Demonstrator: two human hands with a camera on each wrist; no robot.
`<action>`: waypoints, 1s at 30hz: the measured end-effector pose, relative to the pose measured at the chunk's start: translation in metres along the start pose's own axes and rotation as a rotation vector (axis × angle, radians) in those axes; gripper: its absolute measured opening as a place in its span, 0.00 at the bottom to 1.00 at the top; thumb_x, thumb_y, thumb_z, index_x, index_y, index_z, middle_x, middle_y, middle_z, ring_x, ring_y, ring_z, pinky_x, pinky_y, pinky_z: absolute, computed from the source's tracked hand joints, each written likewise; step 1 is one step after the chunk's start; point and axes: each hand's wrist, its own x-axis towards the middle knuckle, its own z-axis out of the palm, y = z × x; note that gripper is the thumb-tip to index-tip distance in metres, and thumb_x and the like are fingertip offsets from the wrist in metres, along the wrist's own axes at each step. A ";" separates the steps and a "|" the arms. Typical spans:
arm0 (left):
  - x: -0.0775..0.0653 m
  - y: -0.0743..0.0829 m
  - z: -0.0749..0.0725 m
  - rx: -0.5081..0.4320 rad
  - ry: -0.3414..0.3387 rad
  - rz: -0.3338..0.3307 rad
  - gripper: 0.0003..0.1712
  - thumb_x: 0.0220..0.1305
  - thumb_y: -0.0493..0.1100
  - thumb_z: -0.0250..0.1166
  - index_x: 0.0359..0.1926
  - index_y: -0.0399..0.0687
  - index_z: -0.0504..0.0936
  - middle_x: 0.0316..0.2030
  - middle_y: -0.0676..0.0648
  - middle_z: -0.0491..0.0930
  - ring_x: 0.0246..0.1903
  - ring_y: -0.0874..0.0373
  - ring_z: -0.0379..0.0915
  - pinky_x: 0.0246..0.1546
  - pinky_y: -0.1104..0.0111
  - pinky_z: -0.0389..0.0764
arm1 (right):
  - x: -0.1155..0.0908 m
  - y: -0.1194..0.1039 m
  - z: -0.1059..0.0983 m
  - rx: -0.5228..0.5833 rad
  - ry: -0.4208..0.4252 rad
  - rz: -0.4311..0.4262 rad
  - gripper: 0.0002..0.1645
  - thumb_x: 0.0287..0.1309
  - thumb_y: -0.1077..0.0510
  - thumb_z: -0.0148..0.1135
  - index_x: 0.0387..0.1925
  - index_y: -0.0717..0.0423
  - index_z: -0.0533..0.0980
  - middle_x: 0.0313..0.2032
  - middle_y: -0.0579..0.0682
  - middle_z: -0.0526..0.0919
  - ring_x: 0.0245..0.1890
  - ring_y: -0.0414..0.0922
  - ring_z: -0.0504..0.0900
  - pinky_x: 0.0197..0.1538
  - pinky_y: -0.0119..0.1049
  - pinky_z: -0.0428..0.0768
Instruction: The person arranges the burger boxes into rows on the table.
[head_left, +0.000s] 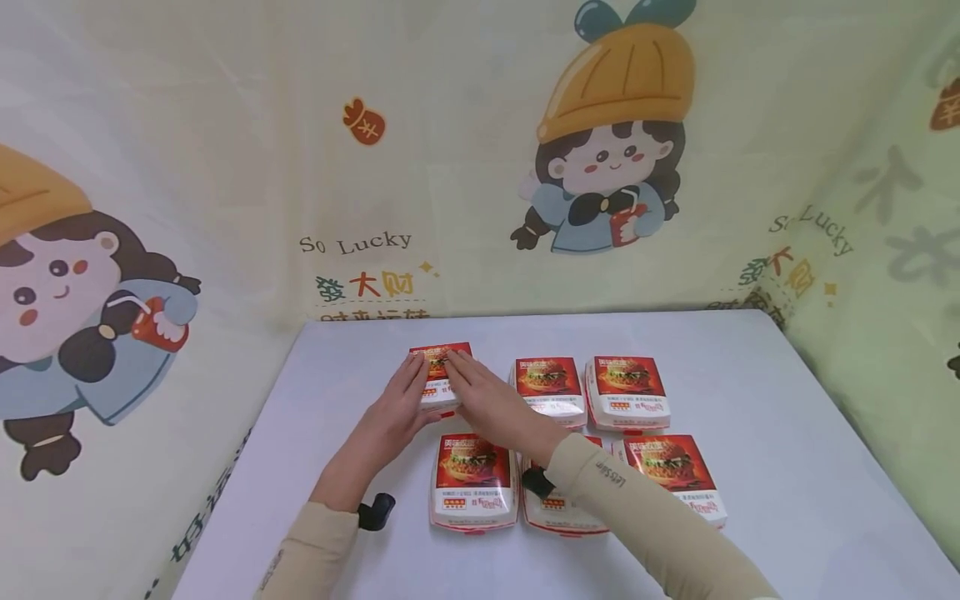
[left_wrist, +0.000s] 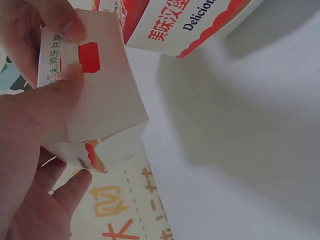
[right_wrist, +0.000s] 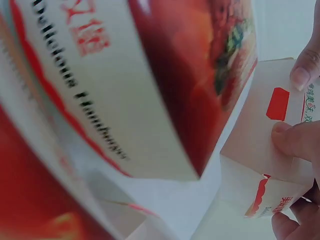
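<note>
Both hands hold a red and white hamburger box [head_left: 437,367] at the back left of the table. On its left side is the left hand [head_left: 393,417], fingers over the lid. The right hand [head_left: 491,402] grips it from the right. In the left wrist view, the left thumb presses the white front of the box [left_wrist: 107,105] beside a red tab [left_wrist: 89,57], with the right thumb at the tab's other side. The right wrist view has both thumbs on that front [right_wrist: 250,125] too. The base of the box is hidden in the head view.
Two like boxes [head_left: 547,387] [head_left: 628,392] stand to the right in the back row. Three more form a front row: left [head_left: 474,483], middle [head_left: 564,517] partly under the right forearm, and right [head_left: 671,471]. A printed cloth [head_left: 465,192] hangs behind the white table [head_left: 780,467].
</note>
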 end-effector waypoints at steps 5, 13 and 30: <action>0.004 0.003 0.002 -0.025 -0.008 0.024 0.49 0.62 0.44 0.70 0.77 0.39 0.53 0.77 0.40 0.50 0.77 0.44 0.45 0.65 0.52 0.72 | -0.002 0.006 0.002 0.031 -0.006 0.032 0.47 0.64 0.54 0.65 0.77 0.57 0.53 0.79 0.52 0.50 0.79 0.49 0.47 0.75 0.43 0.61; 0.009 0.003 0.008 -0.064 -0.044 0.037 0.46 0.66 0.42 0.66 0.77 0.40 0.52 0.78 0.41 0.49 0.78 0.45 0.44 0.68 0.53 0.70 | -0.004 0.013 0.006 0.091 -0.009 0.070 0.47 0.64 0.52 0.65 0.77 0.56 0.53 0.78 0.53 0.51 0.78 0.49 0.51 0.72 0.42 0.67; 0.016 -0.008 0.024 -0.169 -0.104 0.059 0.43 0.68 0.43 0.62 0.77 0.42 0.52 0.78 0.42 0.50 0.78 0.46 0.43 0.70 0.53 0.65 | -0.005 0.019 0.015 0.176 -0.032 0.077 0.42 0.64 0.55 0.64 0.74 0.61 0.59 0.75 0.58 0.57 0.75 0.52 0.60 0.71 0.45 0.69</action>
